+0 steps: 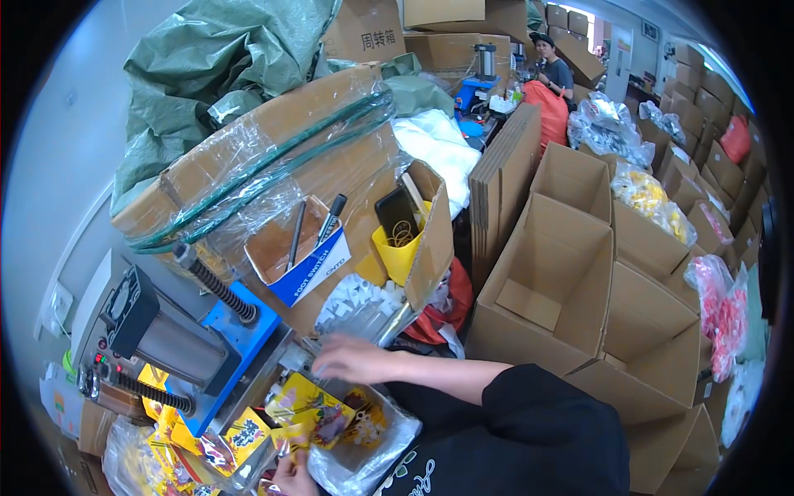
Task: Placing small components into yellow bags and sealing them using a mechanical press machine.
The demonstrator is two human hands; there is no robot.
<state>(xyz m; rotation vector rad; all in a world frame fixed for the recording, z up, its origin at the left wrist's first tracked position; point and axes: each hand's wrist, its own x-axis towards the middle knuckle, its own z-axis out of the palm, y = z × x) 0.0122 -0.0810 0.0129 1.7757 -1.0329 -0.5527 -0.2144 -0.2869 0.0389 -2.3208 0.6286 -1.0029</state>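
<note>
At the lower edge my left hand [294, 475] pinches the edge of a yellow printed packet [310, 411], its fingers partly cut off by the frame. Above it my right hand [356, 361] reaches in from the right, blurred by motion. Whether those fingers hold anything is unclear. Close to it lie a small whitish piece [294, 358] at the press and a heap of white plastic pieces [356, 299]. A blue and grey press [186, 343] with two coil springs stands to the left. Below my right forearm, a box lined with clear plastic [397, 438] contains yellow printed packets.
More yellow packets [207, 442] lie beside the press. Behind are a small blue-and-white box [310, 269] with pens and a yellow container [399, 252] holding a dark object. Open cartons [542, 281] stand right. Another person [552, 66] is far back near a red bag [543, 112].
</note>
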